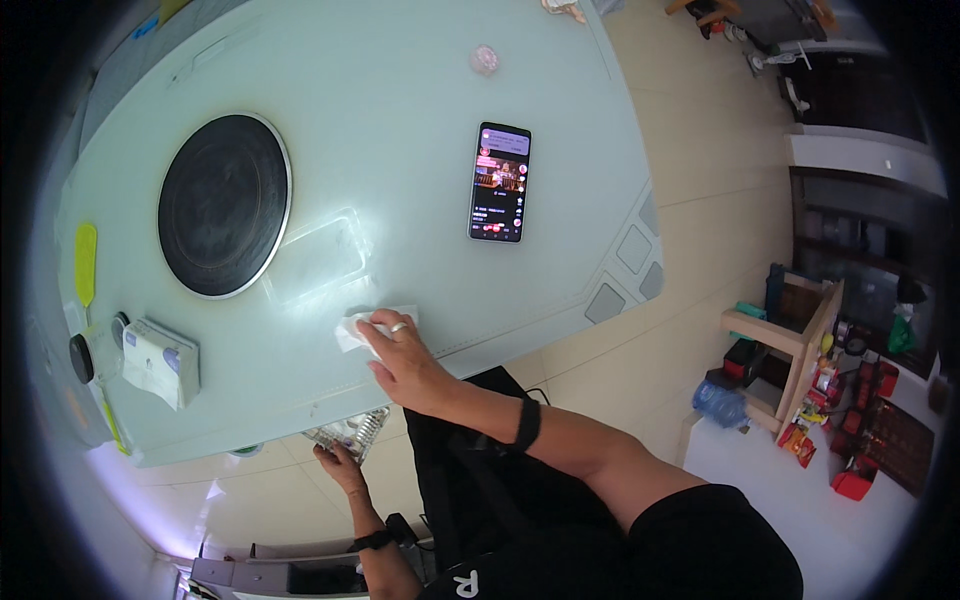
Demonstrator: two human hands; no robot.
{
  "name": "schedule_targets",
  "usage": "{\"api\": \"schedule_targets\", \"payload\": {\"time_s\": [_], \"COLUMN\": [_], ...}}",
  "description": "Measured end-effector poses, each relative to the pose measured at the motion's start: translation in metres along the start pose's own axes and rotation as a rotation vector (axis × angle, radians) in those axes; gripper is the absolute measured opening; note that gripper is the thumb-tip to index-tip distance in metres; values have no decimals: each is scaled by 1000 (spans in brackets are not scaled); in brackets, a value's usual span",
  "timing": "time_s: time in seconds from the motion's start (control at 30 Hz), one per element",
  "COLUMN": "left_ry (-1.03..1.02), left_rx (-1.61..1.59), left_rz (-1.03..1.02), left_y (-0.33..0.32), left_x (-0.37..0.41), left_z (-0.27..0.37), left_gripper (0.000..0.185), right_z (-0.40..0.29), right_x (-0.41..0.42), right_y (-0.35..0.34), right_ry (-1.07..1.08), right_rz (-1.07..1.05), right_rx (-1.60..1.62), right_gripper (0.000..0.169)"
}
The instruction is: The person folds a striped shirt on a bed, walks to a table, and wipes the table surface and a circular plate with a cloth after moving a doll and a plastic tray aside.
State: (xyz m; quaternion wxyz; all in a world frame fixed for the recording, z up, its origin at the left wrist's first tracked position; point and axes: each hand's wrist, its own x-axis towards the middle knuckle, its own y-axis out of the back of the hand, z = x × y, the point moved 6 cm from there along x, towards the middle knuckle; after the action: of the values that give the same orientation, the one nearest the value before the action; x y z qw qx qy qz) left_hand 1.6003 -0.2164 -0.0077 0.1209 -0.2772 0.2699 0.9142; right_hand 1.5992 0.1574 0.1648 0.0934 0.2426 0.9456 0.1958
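Observation:
My right hand (405, 360), with a ring on one finger, presses a crumpled white tissue (356, 330) on the glass tabletop (420, 247) near its front edge. Just below that edge, my left hand (343, 463) grips a clear, ridged container (364, 435) that looks like plastic; some pale contents show inside, too small to name. Further back on the glass lies a smartphone (500, 182) with its screen lit. A round black hot plate (225, 205) with a silvery rim is at the left of the phone.
A packet of tissues (160, 362), a jar with a black lid (82, 358) and a yellow-green fly swatter (86, 262) are at the left. A pinkish round object (484, 59) lies behind the phone. On the right are a wooden frame (810, 352) and a blue water bottle (720, 405).

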Motion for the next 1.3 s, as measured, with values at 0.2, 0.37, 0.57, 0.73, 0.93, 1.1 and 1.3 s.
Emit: {"api": "schedule_targets", "payload": {"time_s": [0.2, 0.37, 0.57, 0.73, 0.93, 1.1, 1.3], "left_ry": [-26, 0, 16, 10, 97, 106, 117], "left_rx": [-37, -43, -41, -14, -97, -145, -121], "left_rz": [70, 79, 17, 83, 57, 64, 89], "left_y": [-3, -6, -12, -6, -6, 1, 7], "left_x": [-2, -6, -10, -8, -4, -1, 4], "left_z": [8, 11, 24, 1, -19, -35, -38], "left_gripper": [39, 39, 41, 46, 51, 54, 55], "right_z": [27, 18, -6, -6, -13, 4, 20], "right_x": [-21, -40, -47, -26, 29, 34, 15], "right_y": [9, -46, -104, -86, -10, 26, 46], "right_ry": [15, 265, 139, 58, 82, 42, -123], "right_rz": [-257, -236, -485, -334, -40, 63, 77], "right_rx": [-181, -253, 299, 400, 220, 175, 152], "right_gripper": [56, 40, 34, 42, 44, 27, 13]}}
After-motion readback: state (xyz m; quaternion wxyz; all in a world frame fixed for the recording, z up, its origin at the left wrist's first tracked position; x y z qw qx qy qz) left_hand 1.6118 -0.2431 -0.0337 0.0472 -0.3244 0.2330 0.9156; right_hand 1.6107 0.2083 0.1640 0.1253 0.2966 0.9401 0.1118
